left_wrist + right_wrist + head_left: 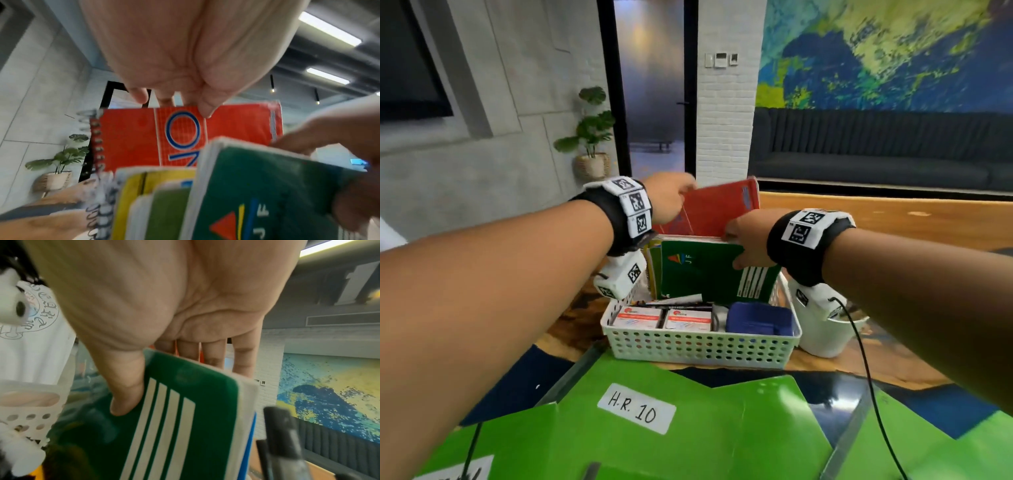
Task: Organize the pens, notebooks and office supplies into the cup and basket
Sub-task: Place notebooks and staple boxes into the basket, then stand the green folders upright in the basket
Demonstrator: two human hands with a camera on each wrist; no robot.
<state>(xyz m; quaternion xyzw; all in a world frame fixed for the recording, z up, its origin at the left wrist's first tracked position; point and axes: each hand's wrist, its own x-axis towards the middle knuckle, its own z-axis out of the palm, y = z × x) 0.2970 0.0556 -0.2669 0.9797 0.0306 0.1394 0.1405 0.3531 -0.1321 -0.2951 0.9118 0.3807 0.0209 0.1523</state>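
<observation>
A white perforated basket (702,346) stands mid-table with notebooks upright at its back. My left hand (671,198) pinches the top edge of a red spiral notebook (719,209) (131,138), which stands tilted behind the others. My right hand (750,240) grips the top corner of a green notebook (709,274) (185,418), thumb on its cover and fingers behind. A yellow notebook (160,178) stands between them. Two staple boxes (661,318) and a blue case (760,318) lie in the basket's front. The white cup (825,335) stands right of the basket.
Green folders (654,428), one labelled "H.R. 10", lie on the near table in front of the basket. Dark pens (283,443) stick up at the right, close to my right wrist. A cable (866,377) hangs from the right wrist across the table.
</observation>
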